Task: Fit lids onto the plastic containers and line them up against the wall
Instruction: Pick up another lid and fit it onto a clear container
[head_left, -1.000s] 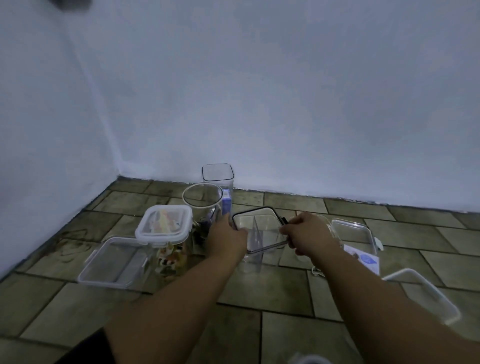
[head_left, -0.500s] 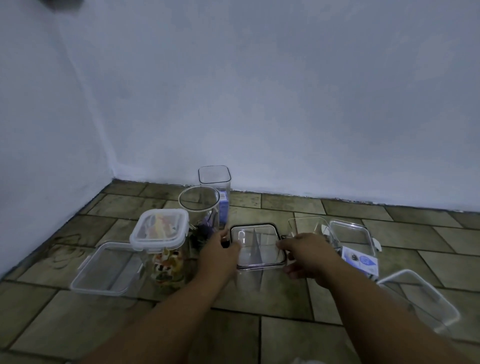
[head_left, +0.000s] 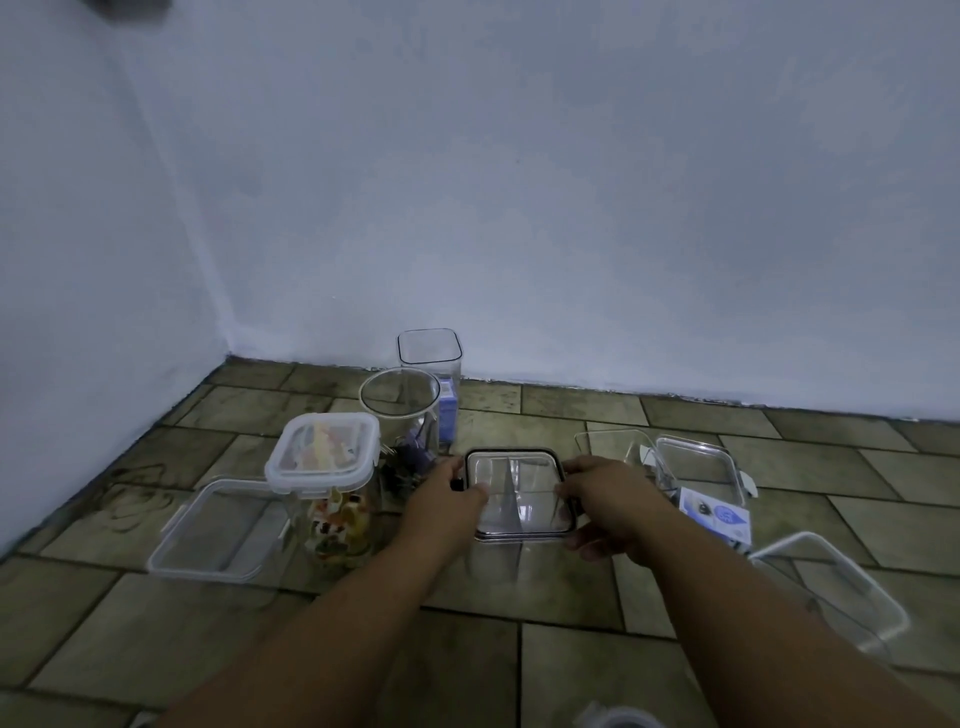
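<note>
Gripping the black-rimmed lid (head_left: 519, 491) from both sides, your left hand (head_left: 447, 496) and right hand (head_left: 610, 499) hold it flat on the clear square container (head_left: 493, 560), thumbs on top and fingers curled round its edges. That container stands on the tiled floor (head_left: 467, 675), well short of the wall (head_left: 571, 208), just right of a lidded jar (head_left: 337, 514) of coloured pieces.

Clear square lid (head_left: 519, 488), dark rim, flat atop clear container (head_left: 498, 558), floor centre. Lidded jar (head_left: 332, 499) with coloured contents upright at left. Open round jar (head_left: 400, 402) and tall square container (head_left: 429, 358) behind, near wall.
</note>
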